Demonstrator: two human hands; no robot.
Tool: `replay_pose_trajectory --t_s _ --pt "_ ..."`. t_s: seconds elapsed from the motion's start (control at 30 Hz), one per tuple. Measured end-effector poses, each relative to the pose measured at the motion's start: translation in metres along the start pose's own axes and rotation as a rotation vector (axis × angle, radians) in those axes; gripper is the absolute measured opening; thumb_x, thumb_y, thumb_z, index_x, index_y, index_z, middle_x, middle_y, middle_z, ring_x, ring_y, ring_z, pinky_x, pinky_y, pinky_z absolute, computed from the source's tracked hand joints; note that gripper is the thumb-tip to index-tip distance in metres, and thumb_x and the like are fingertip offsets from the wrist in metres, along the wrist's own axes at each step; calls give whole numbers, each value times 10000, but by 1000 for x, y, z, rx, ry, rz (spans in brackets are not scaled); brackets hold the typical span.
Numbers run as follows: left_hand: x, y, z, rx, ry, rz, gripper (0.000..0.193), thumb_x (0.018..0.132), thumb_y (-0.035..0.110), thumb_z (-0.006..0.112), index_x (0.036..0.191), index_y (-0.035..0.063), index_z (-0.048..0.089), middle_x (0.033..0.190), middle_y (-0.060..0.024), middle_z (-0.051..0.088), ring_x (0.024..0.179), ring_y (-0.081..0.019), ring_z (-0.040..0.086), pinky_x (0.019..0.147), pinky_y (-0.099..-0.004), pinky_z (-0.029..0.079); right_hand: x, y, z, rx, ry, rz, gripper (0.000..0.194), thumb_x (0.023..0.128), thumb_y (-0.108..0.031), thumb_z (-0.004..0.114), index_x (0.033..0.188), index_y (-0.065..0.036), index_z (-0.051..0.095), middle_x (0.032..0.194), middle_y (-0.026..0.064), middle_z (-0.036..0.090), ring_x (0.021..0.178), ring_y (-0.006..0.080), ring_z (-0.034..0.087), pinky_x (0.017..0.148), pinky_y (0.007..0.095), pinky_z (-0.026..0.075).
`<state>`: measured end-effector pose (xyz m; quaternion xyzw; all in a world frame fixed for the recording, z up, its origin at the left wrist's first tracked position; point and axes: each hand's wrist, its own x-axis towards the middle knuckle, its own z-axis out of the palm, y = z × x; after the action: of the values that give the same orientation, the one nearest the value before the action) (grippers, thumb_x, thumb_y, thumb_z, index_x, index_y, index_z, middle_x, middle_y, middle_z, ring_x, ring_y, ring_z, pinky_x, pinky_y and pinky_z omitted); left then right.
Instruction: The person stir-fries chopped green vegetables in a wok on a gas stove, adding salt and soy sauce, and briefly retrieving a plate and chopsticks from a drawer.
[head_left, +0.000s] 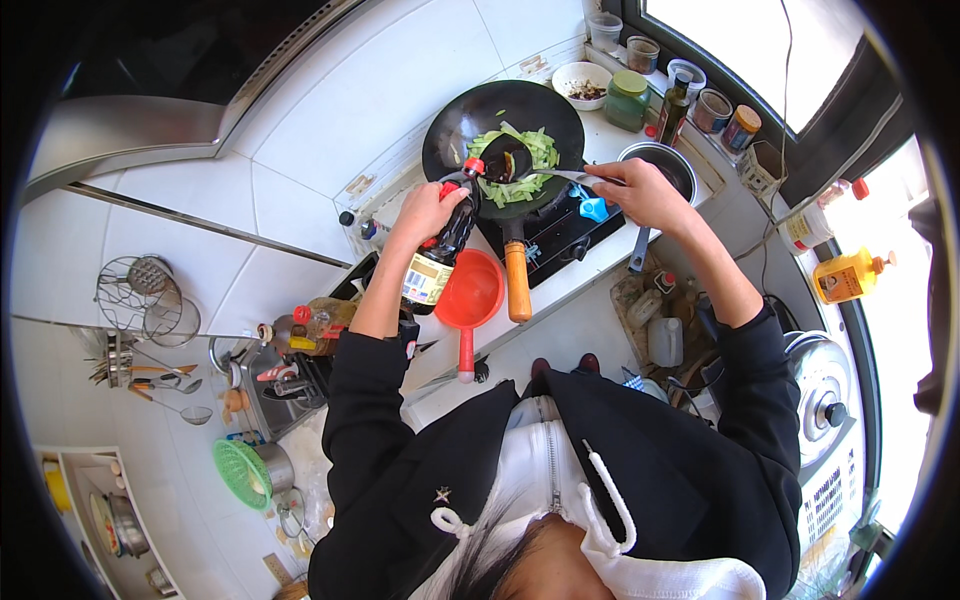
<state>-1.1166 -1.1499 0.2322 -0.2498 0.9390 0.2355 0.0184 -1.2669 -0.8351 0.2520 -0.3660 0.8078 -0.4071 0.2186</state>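
My left hand (426, 214) grips a large dark bottle with a red cap ring (456, 225) by its handle, its neck tilted towards a ladle (507, 159). Dark liquid shows in the ladle's bowl, which is over the wok. The ladle's metal handle is in my right hand (637, 193). Below the ladle, pale green sliced vegetables (540, 146) lie in a black wok (465, 112) on the gas stove (555, 251). The wok's wooden handle (517, 281) points towards me.
A red plastic water scoop (471, 289) lies right of the bottle. Behind my right hand are a small saucepan (660, 169), a green-lidded jar (628, 97), a white bowl (581, 82) and a dark glass bottle (673, 109). At left are oil bottles (322, 322) and a sink (281, 405).
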Motion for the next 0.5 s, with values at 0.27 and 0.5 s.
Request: replay_pose_trajectory --t_s 0.27,0.5 --pt "9 -19 -9 -397 51 -74 422 926 419 610 800 17 626 593 -56 571 508 -158 551 496 -314 435 9 -3 -3 26 19 52 388 868 -161 615 1234 -35 634 823 176 694 711 249 666 706 347 518" --pt "-4 -26 -40 -872 324 -40 346 944 354 626 796 47 565 602 20 489 462 -67 447 433 -238 372 34 -16 3 -704 212 -357 352 848 -94 647 1198 -111 679 855 153 633 760 321 637 672 395 504"
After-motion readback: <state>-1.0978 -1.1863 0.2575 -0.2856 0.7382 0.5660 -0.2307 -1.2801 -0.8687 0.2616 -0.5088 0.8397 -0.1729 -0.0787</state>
